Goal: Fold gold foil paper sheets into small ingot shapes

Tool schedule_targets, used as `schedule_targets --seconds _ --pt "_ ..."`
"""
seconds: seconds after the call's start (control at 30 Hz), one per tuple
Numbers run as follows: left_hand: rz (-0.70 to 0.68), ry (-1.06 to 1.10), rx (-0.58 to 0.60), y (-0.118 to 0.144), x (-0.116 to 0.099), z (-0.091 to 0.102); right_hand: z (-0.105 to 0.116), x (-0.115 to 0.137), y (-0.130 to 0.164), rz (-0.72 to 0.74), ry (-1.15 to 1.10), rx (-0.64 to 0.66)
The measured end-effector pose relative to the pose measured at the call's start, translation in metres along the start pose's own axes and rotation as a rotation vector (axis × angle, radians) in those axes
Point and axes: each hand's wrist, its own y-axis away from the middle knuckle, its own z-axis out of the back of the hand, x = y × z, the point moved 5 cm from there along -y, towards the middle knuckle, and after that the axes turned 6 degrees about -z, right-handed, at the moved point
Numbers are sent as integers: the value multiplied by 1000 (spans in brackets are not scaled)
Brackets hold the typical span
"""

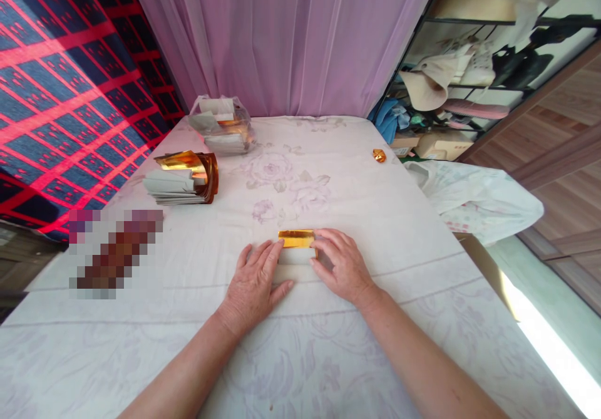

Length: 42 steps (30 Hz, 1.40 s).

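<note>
Far left on the cloth-covered table: a stack of grey-white sheets with curled gold foil on top, well apart from the hands; behind it, a clear bag of more sheets.

Nearer the middle: left hand laid flat and open, palm down, fingers spread, pinning the left end of the gold-edged paper; best kept that way, pressing evenly so the sheet cannot creep on the smooth cloth.

At the centre: the paper itself, lying flat on the table between both hands, gold strip along the far edge, pale part toward the body (partly hidden under the fingers, so its full outline cannot be told).

To the right: right hand curved over the right end, fingertips on the paper at the gold edge, not closed around anything; worth running those fingertips firmly along the line for a sharp crease, edges squared first.

Far right: a small crumpled gold piece near the table edge, well apart; a white plastic bag beyond the edge.
</note>
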Motion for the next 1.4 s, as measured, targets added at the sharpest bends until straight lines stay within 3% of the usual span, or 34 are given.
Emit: schedule_targets --seconds 0.5,0.87,1.13,1.4 --pt "20 101 39 1 4 -1 14 12 0 185 -138 -133" --pt "115 243 200 -3 11 4 10 14 2 196 -221 -35" --pt "217 270 154 -7 15 0 3 14 3 185 -198 37" --pt "218 264 149 -7 14 1 -2 17 2 189 -168 49"
